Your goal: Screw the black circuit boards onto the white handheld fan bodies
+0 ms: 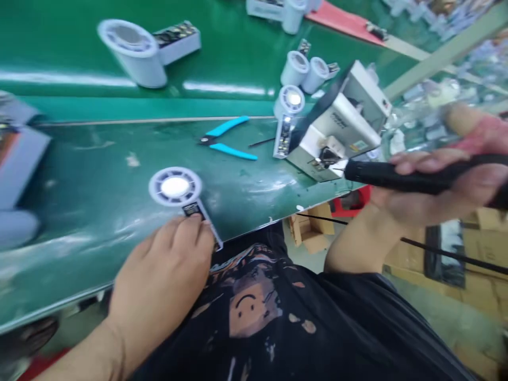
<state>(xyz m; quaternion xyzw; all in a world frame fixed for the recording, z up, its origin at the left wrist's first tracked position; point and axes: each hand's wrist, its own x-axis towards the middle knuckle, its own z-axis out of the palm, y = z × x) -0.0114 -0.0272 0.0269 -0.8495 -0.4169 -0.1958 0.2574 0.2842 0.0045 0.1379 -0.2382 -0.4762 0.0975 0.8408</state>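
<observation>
A green workbench (99, 185) carries blue-handled cutters (224, 128). Right of them stand a white cylinder (289, 102) and, farther, a silver machine (337, 123).

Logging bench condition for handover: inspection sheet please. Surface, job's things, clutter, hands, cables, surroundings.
Surface: glossy green bench, scuffed, small pale specks.
Job's things: white round-headed plastic part with dark board in its arm; black handheld driver, thin tip near silver-and-black metal box.
Clutter: turquoise-handled cutters, lying open; similar white parts beyond.
Hands: left hand, fingers over the part's arm, underside hidden; right hand, fingers around the driver.
Cables: thin black cord, apparently passing behind right forearm; ends untraceable.
Surroundings: brown cardboard boxes on the floor.
</observation>
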